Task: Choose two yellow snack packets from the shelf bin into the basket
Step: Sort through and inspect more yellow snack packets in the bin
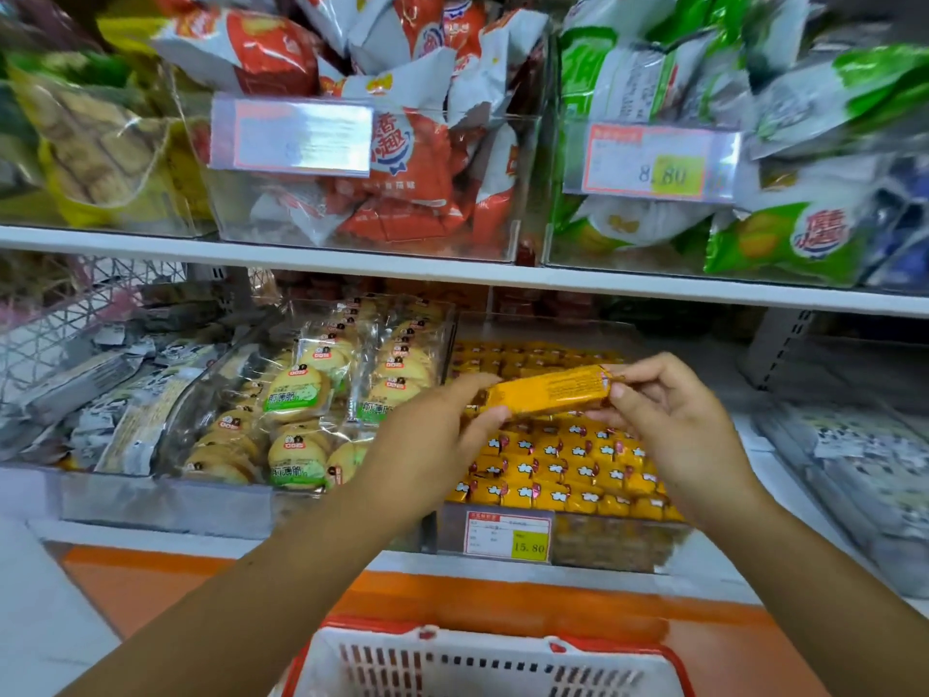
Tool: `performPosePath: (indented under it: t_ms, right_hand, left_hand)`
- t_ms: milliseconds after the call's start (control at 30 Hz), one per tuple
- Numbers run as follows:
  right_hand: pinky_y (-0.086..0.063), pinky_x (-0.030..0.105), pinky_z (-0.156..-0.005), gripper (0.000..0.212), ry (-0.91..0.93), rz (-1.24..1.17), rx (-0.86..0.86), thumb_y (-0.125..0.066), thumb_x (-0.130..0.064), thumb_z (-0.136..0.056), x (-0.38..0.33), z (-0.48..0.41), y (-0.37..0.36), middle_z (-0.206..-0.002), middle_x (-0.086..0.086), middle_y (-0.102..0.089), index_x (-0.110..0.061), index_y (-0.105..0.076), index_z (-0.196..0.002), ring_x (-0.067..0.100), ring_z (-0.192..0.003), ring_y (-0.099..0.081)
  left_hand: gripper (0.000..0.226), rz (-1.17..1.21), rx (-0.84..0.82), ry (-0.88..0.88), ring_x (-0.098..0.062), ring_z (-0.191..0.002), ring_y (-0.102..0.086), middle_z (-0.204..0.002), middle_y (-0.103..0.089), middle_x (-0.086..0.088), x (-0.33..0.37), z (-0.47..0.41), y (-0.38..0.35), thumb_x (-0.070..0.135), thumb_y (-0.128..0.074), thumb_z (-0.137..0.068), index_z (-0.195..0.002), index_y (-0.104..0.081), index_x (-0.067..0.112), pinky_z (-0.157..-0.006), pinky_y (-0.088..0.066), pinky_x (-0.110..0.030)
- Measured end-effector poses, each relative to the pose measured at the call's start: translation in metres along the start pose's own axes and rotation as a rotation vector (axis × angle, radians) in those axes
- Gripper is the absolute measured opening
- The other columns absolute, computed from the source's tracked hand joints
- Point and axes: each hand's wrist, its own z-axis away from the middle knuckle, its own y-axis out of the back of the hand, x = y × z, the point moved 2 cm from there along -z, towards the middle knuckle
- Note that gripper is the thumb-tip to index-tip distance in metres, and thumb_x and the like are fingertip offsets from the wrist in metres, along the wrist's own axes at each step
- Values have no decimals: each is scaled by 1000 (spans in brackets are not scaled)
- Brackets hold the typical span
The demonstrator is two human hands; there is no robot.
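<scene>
A long yellow snack packet (pixel 545 392) is held level above the clear shelf bin (pixel 613 540), which is full of several rows of small yellow packets (pixel 558 470). My left hand (pixel 432 435) pinches the packet's left end and my right hand (pixel 673 420) pinches its right end. The packet's printed back faces me. At the bottom edge stands the white basket with a red rim (pixel 382 651); only its near wall shows and I cannot see its inside.
A bin of round biscuit packs (pixel 306 410) sits left of the yellow bin, with grey packets (pixel 100 394) further left and more grey ones (pixel 864 460) to the right. The upper shelf (pixel 452 271) carries bins of red and green snack bags. An orange ledge (pixel 452 596) runs below.
</scene>
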Motion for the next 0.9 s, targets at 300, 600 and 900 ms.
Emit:
performPosePath:
  t_ms: [300, 600, 900]
  right_hand:
    - [-61, 31, -66, 16, -191, -253, 1, -64, -15, -91, 4, 32, 15, -88, 15, -75, -9, -55, -103, 40, -85, -74]
    - [-59, 26, -75, 38, -267, -350, -90, -66, -15, -79, 14, 27, 19, -108, 17, -74, -6, -57, -114, 34, -96, -73]
    - [-60, 26, -74, 32, -289, -380, -88, -60, -13, -87, 20, 21, 20, -109, 20, -73, -2, -57, -117, 35, -99, -73]
  left_hand:
    - [21, 961, -103, 270, -19, -94, -74, -93, -71, 3, 18, 10, -21, 13, -63, -95, -115, -59, 20, -68, -59, -26]
    - [26, 1058, -57, 296, -23, -80, -72, -105, -76, -3, 4, 8, -21, 24, -75, -79, -105, -74, 22, -77, -60, -34]
    - [27, 1045, -78, 238, -29, -100, -73, -105, -75, -13, 1, 5, -22, 8, -64, -94, -116, -72, 22, -88, -59, -35]
